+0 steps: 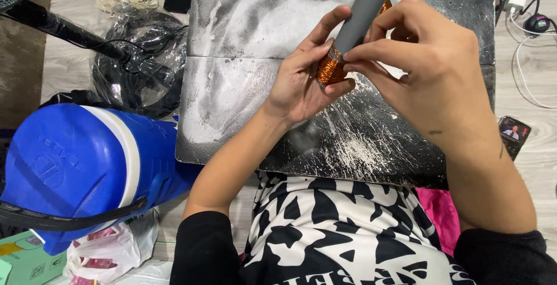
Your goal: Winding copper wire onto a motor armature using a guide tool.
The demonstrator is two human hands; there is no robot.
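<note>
Both hands meet over a dusty black board [232, 111] on the floor. Left hand [301, 82] cups a coil of orange wire [329, 71] wound round the end of a grey tube [365, 9], fingers wrapped under it. Right hand [429, 58] pinches the tube just above the coil w/ thumb & forefinger. Blue cooler jug [87, 163] sits left of the board; phone [513, 134] on the right.

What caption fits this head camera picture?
Both hands, left and right, hold a grey tube wound with copper wire over a board.
</note>
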